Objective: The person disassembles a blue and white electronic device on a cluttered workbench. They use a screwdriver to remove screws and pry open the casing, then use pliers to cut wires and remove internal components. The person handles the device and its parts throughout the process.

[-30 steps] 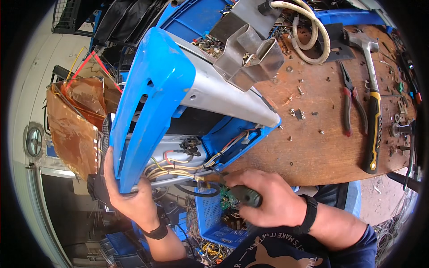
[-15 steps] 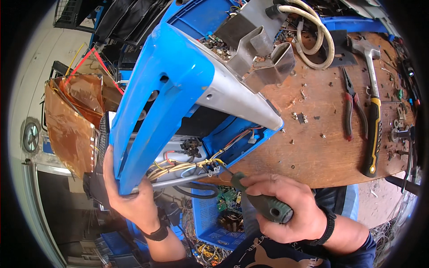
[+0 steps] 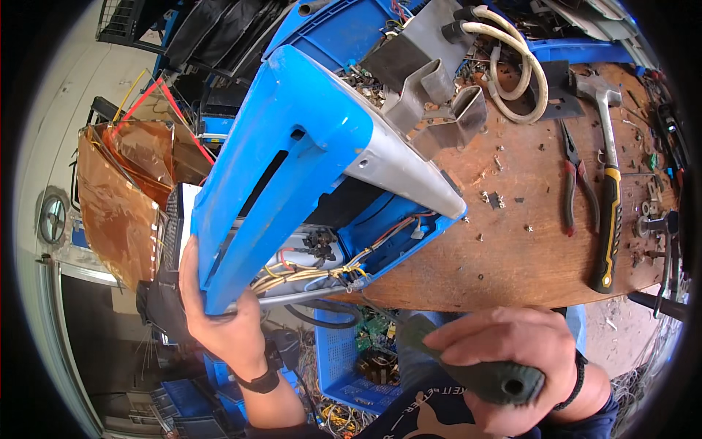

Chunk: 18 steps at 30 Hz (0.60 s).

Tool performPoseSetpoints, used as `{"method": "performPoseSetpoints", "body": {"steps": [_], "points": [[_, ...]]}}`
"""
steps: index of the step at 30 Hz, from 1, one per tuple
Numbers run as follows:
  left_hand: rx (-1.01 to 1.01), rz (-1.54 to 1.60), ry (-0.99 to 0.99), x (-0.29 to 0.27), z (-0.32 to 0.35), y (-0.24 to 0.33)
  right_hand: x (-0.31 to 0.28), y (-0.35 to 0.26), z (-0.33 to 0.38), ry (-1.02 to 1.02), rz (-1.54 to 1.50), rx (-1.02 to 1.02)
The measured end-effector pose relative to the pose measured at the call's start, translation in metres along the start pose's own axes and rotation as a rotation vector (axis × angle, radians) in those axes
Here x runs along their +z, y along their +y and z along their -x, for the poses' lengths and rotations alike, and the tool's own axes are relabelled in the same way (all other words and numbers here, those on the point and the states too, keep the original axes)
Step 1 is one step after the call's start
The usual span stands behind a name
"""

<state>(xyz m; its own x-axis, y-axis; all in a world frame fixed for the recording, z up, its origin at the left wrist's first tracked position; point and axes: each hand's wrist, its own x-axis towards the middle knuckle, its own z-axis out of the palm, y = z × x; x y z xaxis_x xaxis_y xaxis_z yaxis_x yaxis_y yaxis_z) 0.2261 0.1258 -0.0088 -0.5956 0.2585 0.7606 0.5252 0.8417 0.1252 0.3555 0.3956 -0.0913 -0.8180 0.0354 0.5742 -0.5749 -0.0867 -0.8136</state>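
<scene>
A blue and grey plastic machine housing [image 3: 307, 124] stands tilted on the near left edge of the bench. Its open side shows a bundle of yellowish wires [image 3: 307, 274], a small black part [image 3: 319, 245] and red leads. My left hand [image 3: 225, 322] grips the housing's lower left corner, thumb on the near face and fingers along the outer side. In my right hand [image 3: 519, 351] is a screwdriver with a dark green handle [image 3: 504, 380]. Its thin shaft [image 3: 380, 310] points up and left toward the wires' end, and the tip is hard to make out near the housing's lower edge.
On the wooden bench [image 3: 439, 256] lie a hammer [image 3: 608, 212], red-handled pliers [image 3: 572, 175] and scattered screws [image 3: 496, 199]. Bent metal brackets [image 3: 453, 117] and a thick pale hose [image 3: 537, 95] sit behind. Below the bench edge is a blue crate [image 3: 333, 366] with circuit boards.
My right hand has drawn the screwdriver back, down and to the right, away from the wires. The housing, with my left hand on it, appears slightly lower and further right.
</scene>
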Motion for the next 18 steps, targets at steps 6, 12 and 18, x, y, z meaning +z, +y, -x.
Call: {"method": "performPoseSetpoints", "body": {"steps": [6,12,18], "points": [[-0.035,0.037,-0.008,0.001,0.0,0.001,0.03,0.028,-0.011,0.08,-0.045,0.041],[-0.003,0.013,-0.004,0.001,0.0,-0.003,0.059,0.039,0.011,-0.026,-0.116,0.117],[-0.029,0.032,-0.002,0.001,0.001,-0.001,0.062,0.042,0.015,-0.031,-0.102,0.116]]}}
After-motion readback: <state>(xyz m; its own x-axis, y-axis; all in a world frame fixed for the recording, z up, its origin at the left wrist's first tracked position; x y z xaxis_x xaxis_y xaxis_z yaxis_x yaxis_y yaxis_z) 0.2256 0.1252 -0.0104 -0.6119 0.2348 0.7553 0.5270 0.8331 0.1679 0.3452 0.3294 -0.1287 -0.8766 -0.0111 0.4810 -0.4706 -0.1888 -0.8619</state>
